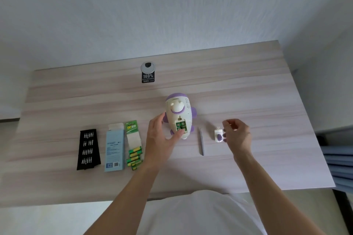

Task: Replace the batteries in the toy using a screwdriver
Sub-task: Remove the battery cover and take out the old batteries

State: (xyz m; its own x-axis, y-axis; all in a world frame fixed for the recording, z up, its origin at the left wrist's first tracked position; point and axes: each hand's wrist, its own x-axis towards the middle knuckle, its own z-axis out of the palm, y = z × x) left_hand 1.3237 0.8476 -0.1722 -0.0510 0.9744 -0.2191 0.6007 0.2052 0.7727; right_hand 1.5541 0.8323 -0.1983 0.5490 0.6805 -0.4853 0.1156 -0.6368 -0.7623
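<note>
A white and purple toy [179, 109] lies on its front in the middle of the wooden table [248, 86]. Its battery compartment [181, 127] is uncovered and shows green batteries inside. My left hand [159, 139] rests against the toy's left side, the thumb reaching to the compartment's lower edge. My right hand [237, 135] hovers at the right, its fingers curled at the small white and purple battery cover [219, 135], which lies on the table. A thin grey screwdriver [202, 141] lies between toy and cover. Several loose green batteries [135, 158] lie left of my left hand.
An opened green battery pack [132, 129] sits above the loose batteries. Left of it lie a pale blue box [114, 149] and a black tray of screwdriver bits [88, 149]. A round cable grommet with a black label [148, 72] is at the table's back.
</note>
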